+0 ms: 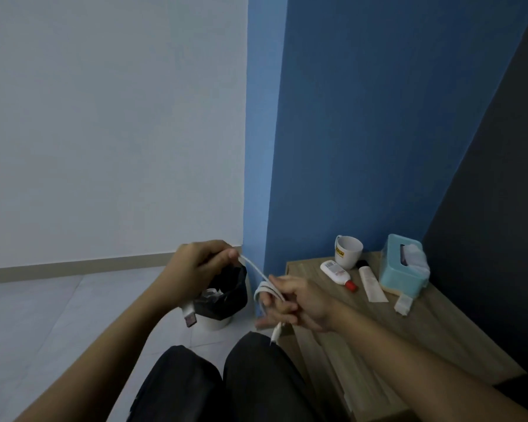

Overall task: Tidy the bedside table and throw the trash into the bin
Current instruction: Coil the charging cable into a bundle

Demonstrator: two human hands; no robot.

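Observation:
A white charging cable (258, 271) stretches between both hands, in front of the wooden bedside table (439, 330). My left hand (195, 269) pinches the cable near its USB plug (189, 315), which hangs below the fist. My right hand (293, 303) holds several loops of the cable wound round its fingers, and the other plug end dangles beneath it. A white bin with a black liner (226, 296) stands on the floor left of the table, behind the hands, with some pale trash inside.
On the table stand a white mug (348, 251), a white bottle with a red cap (337, 274) lying flat, a white tube (371, 284), a teal tissue box (404, 266) and a small white wrapper (404, 304). My knees (226, 385) are below.

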